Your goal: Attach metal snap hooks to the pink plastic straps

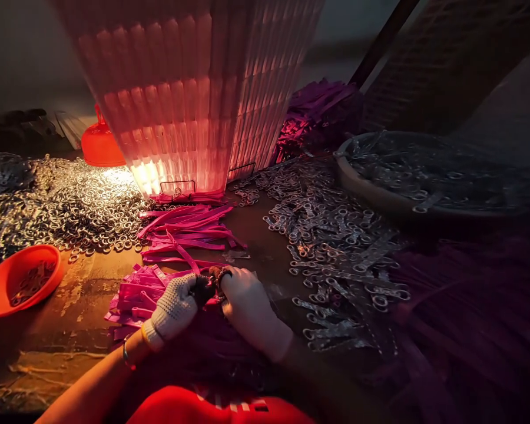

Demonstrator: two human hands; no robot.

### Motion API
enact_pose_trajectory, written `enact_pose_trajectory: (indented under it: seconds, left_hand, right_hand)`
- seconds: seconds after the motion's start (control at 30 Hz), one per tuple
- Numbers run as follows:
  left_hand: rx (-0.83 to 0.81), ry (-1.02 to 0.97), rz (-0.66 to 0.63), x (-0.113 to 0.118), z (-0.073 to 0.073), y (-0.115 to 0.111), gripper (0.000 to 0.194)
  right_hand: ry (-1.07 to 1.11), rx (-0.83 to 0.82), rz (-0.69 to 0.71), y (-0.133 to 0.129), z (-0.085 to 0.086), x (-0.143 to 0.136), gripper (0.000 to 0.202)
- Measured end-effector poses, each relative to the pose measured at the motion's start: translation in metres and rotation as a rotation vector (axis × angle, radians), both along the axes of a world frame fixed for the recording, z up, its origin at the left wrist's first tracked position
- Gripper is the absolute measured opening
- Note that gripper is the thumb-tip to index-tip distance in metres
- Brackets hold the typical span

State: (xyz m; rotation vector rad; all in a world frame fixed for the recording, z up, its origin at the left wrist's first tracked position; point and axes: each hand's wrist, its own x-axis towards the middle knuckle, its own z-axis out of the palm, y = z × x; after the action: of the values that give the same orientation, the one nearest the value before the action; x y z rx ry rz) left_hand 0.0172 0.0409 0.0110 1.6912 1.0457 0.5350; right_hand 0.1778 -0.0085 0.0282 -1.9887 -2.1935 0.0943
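Note:
Both hands meet at the lower middle of the head view, in whitish gloves with dark fingertips. My left hand (176, 306) is closed, its fingers pinched on something dark and too small to make out. Against it, my right hand (247, 303) has its fingers curled round the same spot, and what it grips is hidden. Pink strips (136, 294) lie in a pile beside and under my left hand. More pink strips (189, 227) are spread just beyond the hands.
Metal ring pieces (88, 206) are heaped at left, others (335, 253) at right. An orange bowl (37, 288) holds a few pieces. A red lamp (101, 144) glows beside tall ribbed clear panels (172, 106). A wide basin (371, 194) and purple strips (477, 312) lie right.

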Motion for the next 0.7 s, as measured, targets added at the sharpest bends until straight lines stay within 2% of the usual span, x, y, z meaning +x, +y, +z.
enact_pose_trajectory:
  seconds: [0.07, 0.13, 0.27, 0.37, 0.47, 0.53, 0.6, 0.7]
  left_hand:
    - [-0.193, -0.086, 0.0, -0.003, 0.0, 0.002, 0.034]
    - [-0.279, -0.137, 0.042, -0.005, 0.001, 0.001, 0.041]
    - [-0.27, -0.136, 0.079, -0.005, 0.002, -0.007, 0.039]
    - [-0.276, -0.137, 0.085, -0.003, 0.001, -0.008, 0.035]
    - [-0.23, -0.091, 0.027, -0.007, 0.005, -0.003, 0.031]
    - [-0.161, -0.005, -0.032, -0.014, 0.014, 0.003, 0.027]
    - [-0.072, 0.088, -0.064, -0.027, 0.029, 0.008, 0.024]
    - [0.042, 0.164, -0.022, -0.055, 0.055, 0.012, 0.019]
  right_hand:
    - [-0.006, -0.058, 0.039, 0.001, 0.005, -0.001, 0.027]
    - [-0.024, -0.16, 0.087, 0.002, 0.011, -0.001, 0.028]
    - [-0.038, -0.291, 0.08, 0.005, 0.015, -0.002, 0.023]
    - [-0.069, -0.261, 0.131, 0.006, 0.013, -0.004, 0.019]
    - [-0.122, -0.215, 0.248, 0.007, 0.013, -0.005, 0.019]
    - [-0.134, -0.199, 0.316, 0.007, 0.015, -0.004, 0.019]
    - [-0.123, -0.184, 0.347, 0.006, 0.019, -0.003, 0.019]
    - [-0.104, -0.147, 0.33, 0.001, 0.025, 0.0, 0.021]
